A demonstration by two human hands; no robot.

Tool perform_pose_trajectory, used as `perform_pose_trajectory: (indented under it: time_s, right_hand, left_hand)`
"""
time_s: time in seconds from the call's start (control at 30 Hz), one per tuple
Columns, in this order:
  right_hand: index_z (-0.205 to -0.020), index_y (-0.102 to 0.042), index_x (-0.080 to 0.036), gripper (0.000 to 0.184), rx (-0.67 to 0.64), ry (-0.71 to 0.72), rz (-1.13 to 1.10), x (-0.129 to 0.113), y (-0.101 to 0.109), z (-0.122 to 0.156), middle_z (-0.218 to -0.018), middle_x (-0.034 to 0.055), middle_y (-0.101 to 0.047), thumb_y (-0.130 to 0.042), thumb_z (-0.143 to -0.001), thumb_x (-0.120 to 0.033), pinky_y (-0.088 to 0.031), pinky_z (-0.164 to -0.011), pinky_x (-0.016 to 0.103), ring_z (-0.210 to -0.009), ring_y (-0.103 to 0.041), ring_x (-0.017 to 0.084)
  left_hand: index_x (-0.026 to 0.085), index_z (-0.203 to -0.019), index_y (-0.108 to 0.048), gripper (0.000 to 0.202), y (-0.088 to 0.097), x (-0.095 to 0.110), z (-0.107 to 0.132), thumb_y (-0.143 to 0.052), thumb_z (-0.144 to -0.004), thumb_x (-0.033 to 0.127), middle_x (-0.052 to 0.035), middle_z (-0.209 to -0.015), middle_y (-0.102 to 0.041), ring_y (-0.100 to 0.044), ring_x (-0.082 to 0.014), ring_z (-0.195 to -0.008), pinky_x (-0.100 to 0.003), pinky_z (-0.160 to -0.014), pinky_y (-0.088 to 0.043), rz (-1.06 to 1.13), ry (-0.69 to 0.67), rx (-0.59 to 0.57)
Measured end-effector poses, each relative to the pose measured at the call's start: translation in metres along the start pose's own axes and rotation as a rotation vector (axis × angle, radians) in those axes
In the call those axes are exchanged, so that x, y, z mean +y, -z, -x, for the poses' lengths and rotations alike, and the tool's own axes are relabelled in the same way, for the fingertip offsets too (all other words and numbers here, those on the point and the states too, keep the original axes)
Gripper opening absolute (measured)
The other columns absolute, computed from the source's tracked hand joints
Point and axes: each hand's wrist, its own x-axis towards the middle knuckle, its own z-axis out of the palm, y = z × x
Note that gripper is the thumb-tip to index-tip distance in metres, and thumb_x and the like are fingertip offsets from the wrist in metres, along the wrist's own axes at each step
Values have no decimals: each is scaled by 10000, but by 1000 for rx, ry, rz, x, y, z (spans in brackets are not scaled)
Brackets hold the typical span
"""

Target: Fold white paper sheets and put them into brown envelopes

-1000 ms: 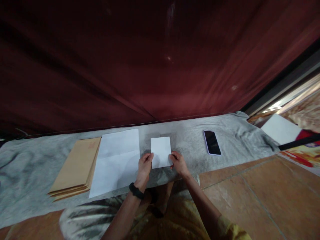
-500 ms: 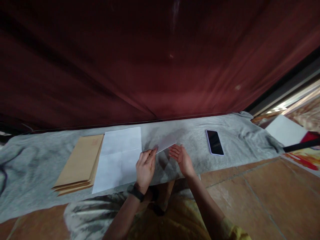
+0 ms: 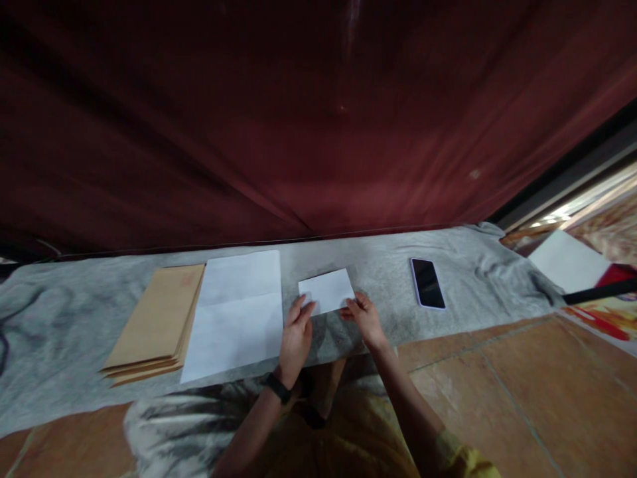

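Between my hands is a small white folded paper (image 3: 327,291), its broad face turned up toward me. My left hand (image 3: 297,335) pinches its near left corner, thumb on top. At the right end, my right hand (image 3: 365,316) grips the paper's edge between thumb and fingers. Just left of my left hand lies a larger white sheet of paper (image 3: 239,312) with a crease across it. A stack of brown envelopes (image 3: 154,315) lies beside that sheet, farther left.
A grey cloth (image 3: 388,265) spreads under everything. To the right lies a phone (image 3: 427,284), screen up. Dark red fabric (image 3: 318,133) hangs behind. Tiled floor (image 3: 488,385) shows in front, and a white sheet (image 3: 570,260) lies far right beside a black bar (image 3: 600,291).
The folded paper has turned from nearly edge-on to showing its flat face. My right hand, open beside it before, has closed on its right edge.
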Motion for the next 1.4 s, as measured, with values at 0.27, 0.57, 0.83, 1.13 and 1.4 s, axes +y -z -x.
perform_pose_trajectory:
  time_s: [0.27, 0.57, 0.83, 1.13, 1.4]
  right_hand:
    - [-931, -617, -231, 312, 70, -20, 43, 9, 7, -2, -725, 22, -670, -632, -754, -487, -579, -562, 352, -622, -672, 218]
    - [-944, -633, -196, 324, 73, -26, 106, 6, 14, -1, -677, 17, -673, -653, -748, -452, -568, -504, 323, -526, -640, 193]
    - [-1264, -577, -144, 456, 138, 195, 642, 2, 24, 8, -878, 78, -712, -479, -918, -424, -552, -645, 322, -688, -675, 206]
    - [-1324, -602, -160, 403, -3, 738, 1007, 8, 8, 17, -1332, 144, -630, -356, -1025, -272, -491, -1050, 407, -1242, -582, 238]
    - [-1464, -501, -152, 462, -203, 821, 1275, 20, -3, 26, -1523, 124, -488, -385, -1049, -319, -342, -1188, 472, -1426, -429, 257]
  left_hand:
    - [201, -1327, -602, 440, -7, 6, 0, -424, -932, 124, -92, -1532, -467, -498, -214, -1379, -403, -1164, -439, 53, 82, 12]
    - [110, -1396, -530, 430, -16, 12, 6, -411, -988, 178, -148, -1547, -451, -340, -266, -1485, -451, -1172, -415, -247, -133, -133]
    - [114, -1425, -503, 546, -15, 9, 2, -439, -891, 25, -141, -1550, -451, -356, -251, -1476, -425, -1175, -417, -357, -174, -192]
    - [97, -1442, -494, 589, -14, 11, 0, -432, -865, 0, -147, -1574, -402, -365, -249, -1470, -398, -1182, -399, -434, -172, -245]
    - [60, -1404, -521, 459, -6, 11, 8, -416, -982, 207, -158, -1528, -476, -401, -237, -1451, -391, -1179, -389, -496, -205, -186]
